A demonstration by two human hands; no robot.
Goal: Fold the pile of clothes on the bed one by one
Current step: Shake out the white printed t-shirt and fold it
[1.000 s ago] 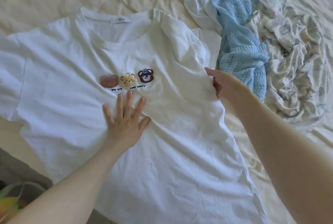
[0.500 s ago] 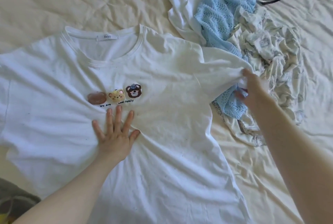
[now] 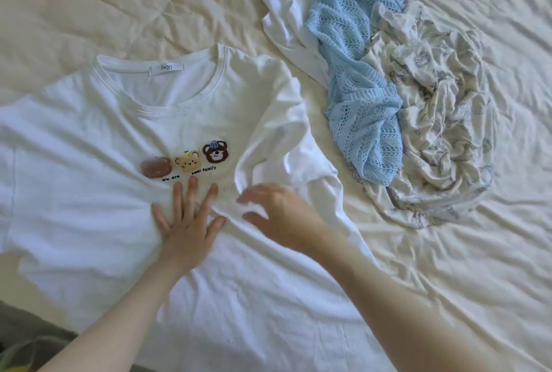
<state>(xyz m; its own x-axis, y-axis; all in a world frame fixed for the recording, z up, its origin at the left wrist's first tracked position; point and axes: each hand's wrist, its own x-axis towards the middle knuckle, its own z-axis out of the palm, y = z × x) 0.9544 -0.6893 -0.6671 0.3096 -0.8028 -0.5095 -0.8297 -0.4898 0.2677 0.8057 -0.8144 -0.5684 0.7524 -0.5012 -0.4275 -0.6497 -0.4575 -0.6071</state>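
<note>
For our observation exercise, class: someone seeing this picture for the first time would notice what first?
A white T-shirt lies spread across the bed, three bear patches on its chest. The left hand presses flat just below them, with the right hand beside it over the folded-in sleeve. A light blue knit tops the pile at upper right.

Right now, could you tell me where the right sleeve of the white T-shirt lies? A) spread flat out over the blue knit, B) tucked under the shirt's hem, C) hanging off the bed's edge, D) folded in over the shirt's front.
D: the right sleeve is folded inward onto the front of the white T-shirt, beside the bear patches, clear of the blue knit, with the right hand at its edge.
</note>
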